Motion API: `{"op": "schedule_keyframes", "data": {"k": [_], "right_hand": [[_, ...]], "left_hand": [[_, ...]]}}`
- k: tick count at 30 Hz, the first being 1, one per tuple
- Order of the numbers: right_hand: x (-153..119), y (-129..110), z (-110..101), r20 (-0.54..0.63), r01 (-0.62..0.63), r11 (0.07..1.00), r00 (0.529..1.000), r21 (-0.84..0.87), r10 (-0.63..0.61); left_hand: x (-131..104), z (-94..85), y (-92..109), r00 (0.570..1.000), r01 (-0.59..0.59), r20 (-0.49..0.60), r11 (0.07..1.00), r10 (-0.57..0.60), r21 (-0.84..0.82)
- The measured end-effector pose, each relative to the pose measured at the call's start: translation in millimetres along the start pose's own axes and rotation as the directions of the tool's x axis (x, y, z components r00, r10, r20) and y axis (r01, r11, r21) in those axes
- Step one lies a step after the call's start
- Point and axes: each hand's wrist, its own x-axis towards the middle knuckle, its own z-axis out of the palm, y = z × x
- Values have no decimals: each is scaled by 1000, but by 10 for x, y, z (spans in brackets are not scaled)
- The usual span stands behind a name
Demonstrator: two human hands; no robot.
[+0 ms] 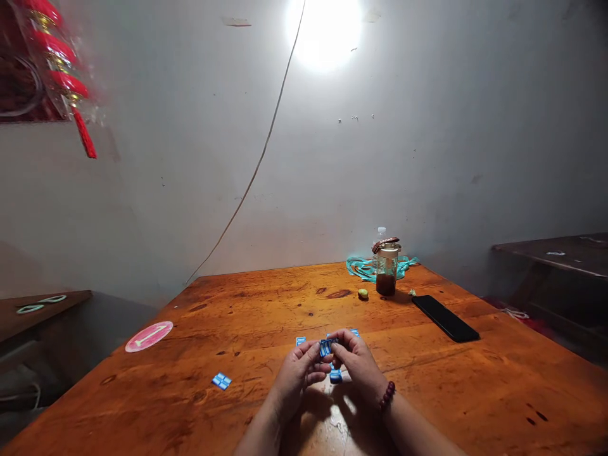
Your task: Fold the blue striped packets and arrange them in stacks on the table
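My left hand (298, 373) and my right hand (355, 360) meet above the wooden table. Between their thumbs and fingers they pinch a small blue and white piece (325, 348). Beneath my hands lies another blue piece (335, 375), partly covered by the fingers. Behind my left fingertips a blue and white piece (301, 341) shows on the table, and one more (355, 332) peeks out behind my right hand. Off to the left, a flat square blue piece (221, 380) rests alone. A beaded bracelet circles my right wrist.
The wooden table (266, 304) bears a round pink sign (149, 336) at left and a black phone (445, 318) at right. Toward the back stand a bottle of dark liquid (386, 272), a turquoise strap (360, 268) and a small yellow-green object (363, 294).
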Motion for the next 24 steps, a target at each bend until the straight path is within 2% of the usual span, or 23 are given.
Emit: {"op": "schedule_keyframes", "data": {"k": [4,9,13,19,24], "right_hand": [[7,-52,-24,65,-99,991,994,93,93],[2,-26,-6,137,-131,984,984,121,114],[0,-11,1,137,-113,990,986,90,100],[-16,-12,13,125,-3,999,992,-34,7],[-36,8,15,139,31,995,990,-95,-17]], "left_hand": [[10,-74,69,997,-59,61,992,53,112],[35,-121,63,995,-96,10,991,96,90],[18,-96,67,998,-56,-19,996,57,66],[-36,-67,65,999,50,13,999,-50,-1],[-36,-60,41,998,58,25,998,-58,-5]]}}
